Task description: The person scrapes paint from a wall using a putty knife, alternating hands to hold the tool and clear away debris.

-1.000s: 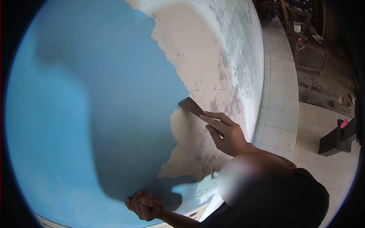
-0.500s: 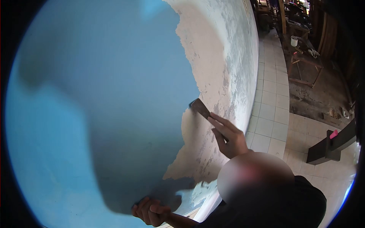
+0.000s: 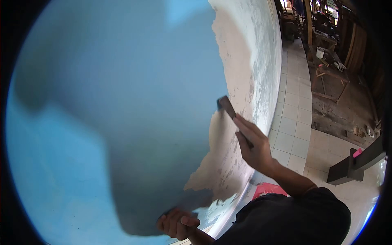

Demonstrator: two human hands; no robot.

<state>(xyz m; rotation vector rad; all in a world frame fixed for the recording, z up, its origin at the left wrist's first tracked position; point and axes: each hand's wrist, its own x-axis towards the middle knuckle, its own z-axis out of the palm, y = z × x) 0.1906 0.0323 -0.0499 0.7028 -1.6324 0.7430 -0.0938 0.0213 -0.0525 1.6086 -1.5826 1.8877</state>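
A wall carries blue paint [image 3: 163,102] beside a bare beige strip [image 3: 234,57] with a ragged edge. My right hand [image 3: 255,145] grips a scraper [image 3: 227,107], its flat blade tilted at the paint's edge, near the wall surface. The scraper's handle is mostly hidden by my fingers. Lower down, my left hand [image 3: 178,223] is closed close to the wall, with a small dark edge showing at its fingers; what it holds is unclear. A large shadow covers much of the blue paint.
White floor tiles [image 3: 292,116] run along the wall's foot. A red object [image 3: 269,190] lies beside my black sleeve. At the right stand a dark wooden piece [image 3: 345,169] with a pink item [image 3: 357,152] and a worktable [image 3: 328,69] bearing a white container [image 3: 319,52].
The view has shifted, and the wall edge and both hands appear further right. The scraper sits slightly higher in view. The red object and my right forearm now show clearly.
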